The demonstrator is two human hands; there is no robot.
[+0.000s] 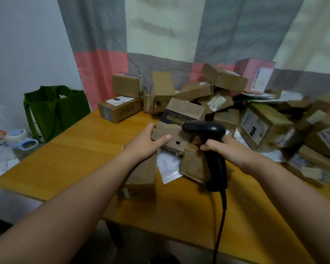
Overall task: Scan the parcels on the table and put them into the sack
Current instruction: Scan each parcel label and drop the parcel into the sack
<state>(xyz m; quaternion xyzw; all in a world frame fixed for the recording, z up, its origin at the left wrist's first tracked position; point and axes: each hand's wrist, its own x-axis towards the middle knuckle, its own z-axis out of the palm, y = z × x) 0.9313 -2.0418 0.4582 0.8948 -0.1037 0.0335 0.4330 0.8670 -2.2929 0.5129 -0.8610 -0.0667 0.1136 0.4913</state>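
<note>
My left hand (151, 142) grips a brown cardboard parcel with a dark band (179, 119), held tilted above the table. My right hand (229, 149) is closed around the handle of a black corded barcode scanner (208, 134), whose head sits right over the parcel's near side. A green fabric sack (53, 109) stands open at the table's far left edge. Several more cardboard parcels (261, 124) lie piled across the right and back of the yellow wooden table (74, 159).
A pink box (255, 73) tops the pile at the back. Two parcels (143, 178) and a white mailer (168, 166) lie under my hands. Tape rolls (19, 138) sit on a white bag left of the table. A striped curtain hangs behind.
</note>
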